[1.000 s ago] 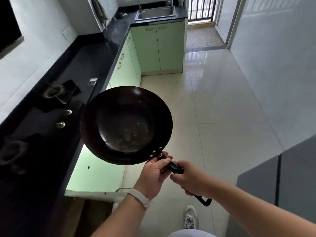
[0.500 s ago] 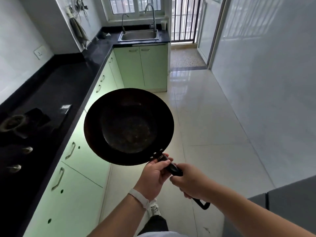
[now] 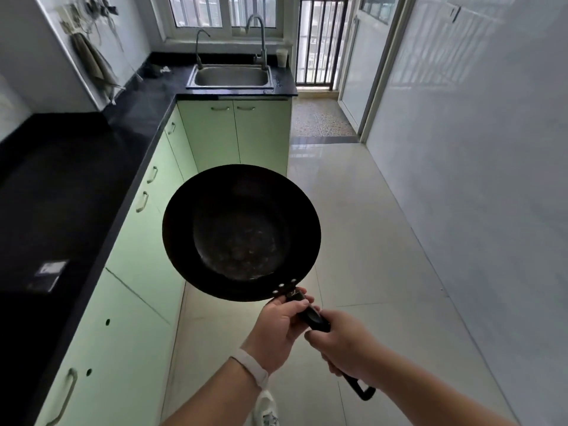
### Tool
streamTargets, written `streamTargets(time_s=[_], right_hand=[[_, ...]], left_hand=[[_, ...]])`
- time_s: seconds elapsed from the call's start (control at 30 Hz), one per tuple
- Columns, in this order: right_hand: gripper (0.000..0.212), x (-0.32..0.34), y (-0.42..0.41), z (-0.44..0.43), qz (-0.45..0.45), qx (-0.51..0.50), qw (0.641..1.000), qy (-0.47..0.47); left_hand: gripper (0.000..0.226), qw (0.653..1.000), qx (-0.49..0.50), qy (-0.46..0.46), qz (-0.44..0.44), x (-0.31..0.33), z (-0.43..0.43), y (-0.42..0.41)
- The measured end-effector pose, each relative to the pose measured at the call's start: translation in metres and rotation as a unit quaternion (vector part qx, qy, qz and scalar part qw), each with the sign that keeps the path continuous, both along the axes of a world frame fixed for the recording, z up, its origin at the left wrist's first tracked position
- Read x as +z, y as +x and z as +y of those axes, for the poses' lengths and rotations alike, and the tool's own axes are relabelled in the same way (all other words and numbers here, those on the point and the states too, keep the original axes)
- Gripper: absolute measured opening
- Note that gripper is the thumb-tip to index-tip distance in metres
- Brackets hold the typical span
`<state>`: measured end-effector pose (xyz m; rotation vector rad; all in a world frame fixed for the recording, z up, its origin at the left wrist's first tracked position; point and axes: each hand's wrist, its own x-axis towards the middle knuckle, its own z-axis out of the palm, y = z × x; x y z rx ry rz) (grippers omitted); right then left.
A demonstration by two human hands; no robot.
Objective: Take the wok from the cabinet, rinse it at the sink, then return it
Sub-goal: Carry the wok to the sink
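Observation:
A dark round wok is held level in the air over the tiled floor, its black handle pointing back toward me. My left hand grips the handle close to the bowl, a white band on its wrist. My right hand grips the handle further back, and the handle's loop end sticks out below it. The steel sink sits in the black counter at the far end of the kitchen, under the window, with a tall tap at its right and a thinner tap at its left.
A black counter over pale green cabinets runs along my left and turns at the far corner. A white cup stands beside the sink. A barred balcony door is at the far right, a white wall on my right.
The view has advanced along the kitchen: the sink is nearer and larger, and the hob has dropped out of sight on the left. Both hands keep the same hold on the wok.

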<state>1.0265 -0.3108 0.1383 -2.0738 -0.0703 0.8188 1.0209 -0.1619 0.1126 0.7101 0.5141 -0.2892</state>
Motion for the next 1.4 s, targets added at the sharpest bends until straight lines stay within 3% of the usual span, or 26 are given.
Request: streamTargets(time_s=[0.4, 0.7, 0.97, 1.4], right_hand=[[0.012, 0.010, 0.193, 0.059, -0.027, -0.012, 0.999, 0.041], [0.011, -0.008, 0.385, 0.079, -0.026, 0.037, 0.995, 0.093], [0.015, 0.015, 0.557, 0.088, -0.019, 0.083, 0.987, 0.136], [0.028, 0.029, 0.730, 0.134, -0.059, 0.108, 0.984, 0.127]], left_hand=[[0.017, 0.999, -0.028, 0.038, -0.020, 0.026, 0.061, 0.198], [0.018, 0.997, 0.019, 0.078, -0.010, 0.033, 0.079, 0.371], [0.017, 0.993, 0.079, 0.084, -0.004, 0.054, 0.085, 0.526], [0.018, 0.990, 0.115, 0.074, -0.030, 0.059, 0.130, 0.695]])
